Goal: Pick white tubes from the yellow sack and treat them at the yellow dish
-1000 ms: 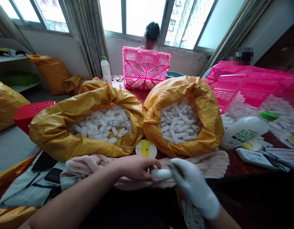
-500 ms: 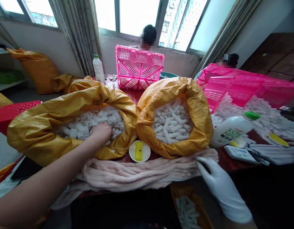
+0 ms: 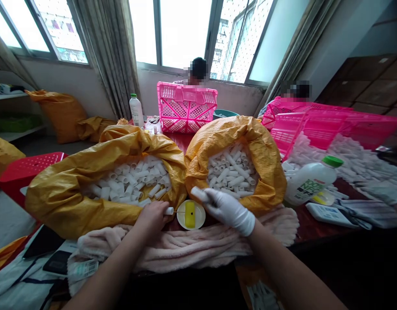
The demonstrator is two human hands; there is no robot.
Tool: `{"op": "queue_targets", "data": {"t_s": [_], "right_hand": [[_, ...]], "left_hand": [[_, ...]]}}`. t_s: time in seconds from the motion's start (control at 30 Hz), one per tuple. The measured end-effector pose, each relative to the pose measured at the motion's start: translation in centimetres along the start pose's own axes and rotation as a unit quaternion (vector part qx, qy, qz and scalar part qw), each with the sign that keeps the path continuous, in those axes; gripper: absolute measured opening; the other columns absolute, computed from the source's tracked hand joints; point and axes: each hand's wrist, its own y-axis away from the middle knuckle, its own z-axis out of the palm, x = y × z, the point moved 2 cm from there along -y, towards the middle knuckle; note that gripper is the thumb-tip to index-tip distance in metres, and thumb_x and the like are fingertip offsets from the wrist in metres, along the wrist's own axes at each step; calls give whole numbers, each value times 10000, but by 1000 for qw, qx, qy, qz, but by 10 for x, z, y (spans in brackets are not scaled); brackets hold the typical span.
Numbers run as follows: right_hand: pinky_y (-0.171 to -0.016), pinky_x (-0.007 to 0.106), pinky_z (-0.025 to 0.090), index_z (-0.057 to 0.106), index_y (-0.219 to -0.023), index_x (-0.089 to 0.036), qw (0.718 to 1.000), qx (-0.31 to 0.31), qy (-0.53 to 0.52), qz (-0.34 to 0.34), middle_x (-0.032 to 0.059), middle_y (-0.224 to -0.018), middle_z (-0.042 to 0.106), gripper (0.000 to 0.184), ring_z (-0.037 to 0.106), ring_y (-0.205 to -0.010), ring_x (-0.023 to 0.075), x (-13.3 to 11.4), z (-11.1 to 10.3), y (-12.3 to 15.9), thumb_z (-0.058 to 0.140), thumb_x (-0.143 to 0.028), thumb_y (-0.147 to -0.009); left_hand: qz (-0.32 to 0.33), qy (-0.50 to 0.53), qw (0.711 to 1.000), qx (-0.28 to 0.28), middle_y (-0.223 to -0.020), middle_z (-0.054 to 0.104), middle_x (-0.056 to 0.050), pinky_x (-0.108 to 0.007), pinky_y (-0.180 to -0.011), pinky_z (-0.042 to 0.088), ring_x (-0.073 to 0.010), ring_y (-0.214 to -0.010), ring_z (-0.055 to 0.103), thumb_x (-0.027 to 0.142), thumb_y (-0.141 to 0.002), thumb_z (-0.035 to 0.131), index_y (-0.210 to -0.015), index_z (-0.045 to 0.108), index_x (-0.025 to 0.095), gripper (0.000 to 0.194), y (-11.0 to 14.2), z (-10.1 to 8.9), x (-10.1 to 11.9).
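On my head-camera feed, the bare left hand (image 3: 152, 218) is curled closed on a short, hollow white tube (image 3: 169, 211), whose end pokes out past the fingers. The right hand (image 3: 226, 210), in a smooth white glove, has its fingers (image 3: 214, 200) closed round a second white tube (image 3: 198, 194), which points left above the two sacks' meeting point. Just below lies a round white dish (image 3: 199, 211) holding a yellow strip (image 3: 189, 214). A soft, ridged pink fleece blanket (image 3: 185, 252) lies nearer me on the dark red table (image 3: 176, 142). Two woven, glossy orange-yellow sacks (image 3: 72, 206) (image 3: 269, 172) gape open, packed with more white tubes (image 3: 232, 172). Beyond them stands a pink lattice plastic basket (image 3: 187, 107); to the right lies a white plastic bottle (image 3: 309, 183) with a green cap.
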Motion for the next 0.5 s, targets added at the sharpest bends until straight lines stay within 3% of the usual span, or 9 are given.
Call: {"op": "queue_targets", "data": {"t_s": [0.07, 0.23, 0.37, 0.5], "right_hand": [[-753, 263, 459, 507, -1094, -187, 998, -27, -46, -34, 46, -950, 633, 271, 594, -826, 159, -6, 20, 1, 426, -275, -851], [-802, 336, 446, 535, -1099, -142, 999, -15, 41, -2, 105, -970, 610, 292, 561, -867, 191, 11, 59, 1, 405, -140, -838], [-825, 345, 435, 537, -1108, -179, 996, -39, 22, -76, 84, -1012, 592, 314, 525, -913, 190, 14, 61, 5, 459, -124, -809], [-838, 344, 437, 533, -1092, -158, 997, 1, -11, -72, 83, -1028, 587, 315, 508, -925, 192, 12, 58, 7, 507, -118, -780]], "left_hand": [[-9, 19, 1000, -9, -817, 592, -38, -248, -698, 383, -162, -800, 530, 248, -737, 502, -752, 531, 184, 71, -1, 3, -2], [-18, 30, 999, 3, -780, 578, -25, -243, -664, 372, -150, -752, 521, 240, -749, 490, -717, 517, 184, 70, -3, 5, -1], [-18, 33, 999, 5, -781, 573, -25, -244, -657, 367, -149, -743, 518, 243, -753, 490, -717, 517, 184, 74, -2, 8, -1], [-14, 38, 999, 7, -768, 567, -24, -241, -653, 359, -145, -734, 509, 240, -754, 483, -708, 508, 182, 78, -1, 8, -2]]}}
